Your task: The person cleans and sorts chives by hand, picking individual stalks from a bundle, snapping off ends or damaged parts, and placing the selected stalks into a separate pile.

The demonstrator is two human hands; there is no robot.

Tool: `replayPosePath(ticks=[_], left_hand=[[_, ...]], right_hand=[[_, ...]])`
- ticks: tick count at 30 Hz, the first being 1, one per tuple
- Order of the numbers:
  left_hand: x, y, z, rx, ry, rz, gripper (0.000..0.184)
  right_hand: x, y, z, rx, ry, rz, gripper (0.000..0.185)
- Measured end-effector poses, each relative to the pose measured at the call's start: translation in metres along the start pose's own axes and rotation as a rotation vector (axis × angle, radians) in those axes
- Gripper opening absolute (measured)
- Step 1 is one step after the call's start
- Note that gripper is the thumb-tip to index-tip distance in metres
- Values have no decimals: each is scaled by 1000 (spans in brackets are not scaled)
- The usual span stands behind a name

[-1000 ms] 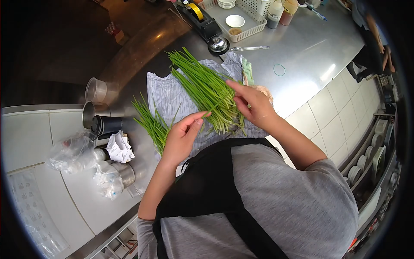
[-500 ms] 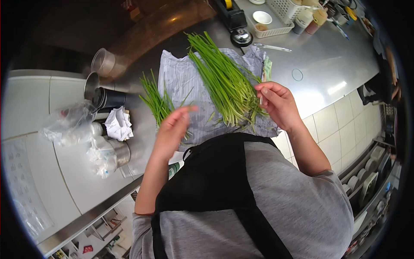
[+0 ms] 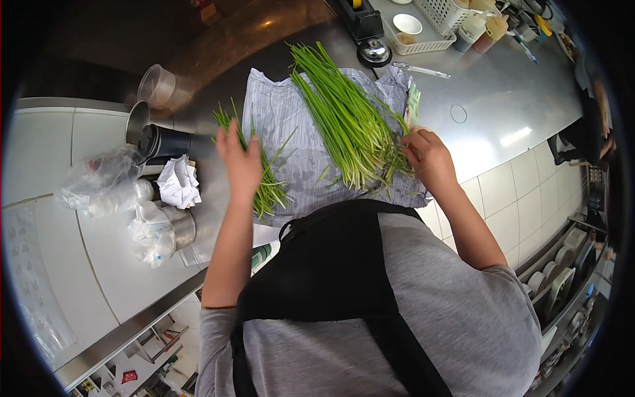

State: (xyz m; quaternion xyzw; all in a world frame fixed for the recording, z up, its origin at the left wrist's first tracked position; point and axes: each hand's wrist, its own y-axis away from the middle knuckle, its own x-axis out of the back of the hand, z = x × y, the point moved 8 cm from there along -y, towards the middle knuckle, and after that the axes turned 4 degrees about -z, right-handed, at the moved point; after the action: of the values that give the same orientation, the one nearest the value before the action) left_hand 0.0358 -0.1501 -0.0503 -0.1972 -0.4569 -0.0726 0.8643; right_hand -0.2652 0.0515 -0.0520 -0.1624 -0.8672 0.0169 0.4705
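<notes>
A large bunch of long, thin green chives [image 3: 340, 112], pale at the near ends, lies across a striped grey cloth [image 3: 268, 99]. On the cloth's left side is a smaller pile of chives [image 3: 270, 192]. My left hand [image 3: 239, 162] is over this smaller pile, fingers apart, covering part of it. At the large bunch's lower right, my right hand [image 3: 431, 159] has its fingers curled and pressed together beside limp green scraps [image 3: 395, 161]. What it pinches, if anything, is hidden.
Left of the cloth stand a clear plastic tub [image 3: 157, 85], a dark cup [image 3: 169, 142], crumpled white paper [image 3: 178, 184] and plastic bags [image 3: 99, 182]. Behind are a call bell [image 3: 374, 51], a pen [image 3: 422, 70] and sauce bottles [image 3: 471, 30]. A rubber band [image 3: 458, 114] lies right.
My left hand has moved left and away from my body, from the cloth's edge onto the smaller pile, its fingers spreading. My right hand has lowered slightly beside the large bunch, fingers turned down.
</notes>
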Motion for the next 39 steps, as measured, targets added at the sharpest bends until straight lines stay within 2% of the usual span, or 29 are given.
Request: replayPosePath(ticks=[1,2,3,4,5,6,7,9,10,11,12,14,16,17,18,19,20,21,22,24,26,28,29,31,32,34,36,39], left_hand=[[-8,1,29,-142,53,-106,42],[-18,5,58,-284,108,-211,37],[-39,13,74,-312,221,-366,31],[-58,23,90,-339,335,-523,25],[-68,27,101,-342,337,-526,25],[-79,36,116,-441,256,-560,22],[-86,43,126,-540,172,-592,19],[-94,41,128,-583,119,-562,18],[-97,40,130,-622,63,-530,17],[-98,41,130,-630,65,-532,17],[-94,41,129,-593,24,-545,16],[-89,41,128,-563,-17,-567,15],[-76,36,128,-484,223,-522,14],[-73,36,130,-488,222,-526,14],[-71,34,126,-363,326,-574,13],[-71,32,121,-235,428,-617,12],[-69,32,123,-237,426,-616,12],[-73,32,118,-92,551,-672,12],[-78,34,112,56,676,-725,13],[-82,34,114,94,777,-739,13],[-86,35,117,134,878,-753,14],[-90,38,120,285,1071,-771,27],[-90,39,124,284,1071,-773,27],[-90,43,128,444,1232,-739,49],[-93,45,129,444,1232,-742,49],[-98,47,132,457,1313,-719,68],[-99,50,136,454,1311,-709,71],[-102,53,139,445,1276,-710,73]], right_hand=[[1,-1,-3,-2,-1,0,12],[-1,-2,1,-93,-57,-23,11],[-2,-1,7,-184,-112,-44,10],[-1,-1,8,-187,-110,-42,10],[-1,-2,1,-89,-83,-48,11],[-1,-2,-5,8,-55,-55,11],[-2,-1,-2,4,-53,-53,11],[-1,1,-3,108,-97,-20,15],[1,3,-3,103,-93,-15,15],[1,4,4,-13,-183,-45,15],[-1,5,11,-130,-273,-76,16],[2,7,18,-229,-297,-87,16],[-1,8,29,-323,-321,-100,15],[-2,5,25,-208,-323,-95,16],[-2,2,18,-92,-325,-91,17],[-3,1,18,-92,-327,-89,17],[0,-2,10,-8,-227,-38,16],[4,-4,1,76,-125,14,16],[3,-5,-2,78,-124,16,16],[1,-5,1,-29,-51,12,15],[3,-6,-4,18,-44,5,16],[4,-6,-9,64,-37,-2,17],[4,-6,-13,65,-161,9,17],[2,-6,-24,65,-286,22,16],[-3,-7,-29,22,-380,-16,14],[-11,-8,-38,-23,-473,-49,11],[-35,-3,-32,-256,-755,-180,11],[-54,-1,-24,-325,-875,-198,12]])
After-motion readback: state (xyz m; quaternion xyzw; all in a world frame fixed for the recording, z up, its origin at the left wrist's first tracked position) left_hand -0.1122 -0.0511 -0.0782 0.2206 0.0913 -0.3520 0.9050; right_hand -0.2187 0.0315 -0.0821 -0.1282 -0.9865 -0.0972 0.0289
